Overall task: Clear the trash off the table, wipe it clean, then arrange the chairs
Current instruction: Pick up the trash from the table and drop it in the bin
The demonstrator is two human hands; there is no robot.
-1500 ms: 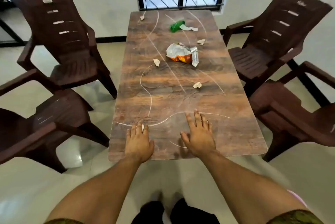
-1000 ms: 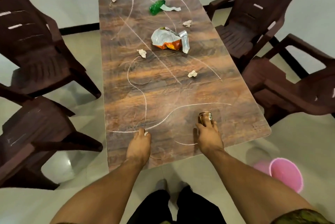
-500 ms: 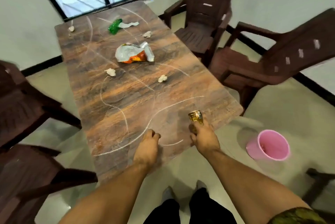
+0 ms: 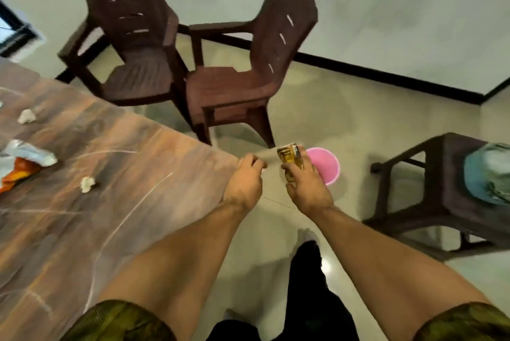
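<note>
The right hand is carrying its gripped golden metal can off the wood-grain table toward the pink plastic bucket; the left hand is curling, hold unclear.

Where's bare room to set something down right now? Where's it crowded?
Bare: table from the paper ball across to the corner by the left hand, and down the near edge. Floor between pink bin and stool is open too. Crowded: far left, around the chip bag.
</note>
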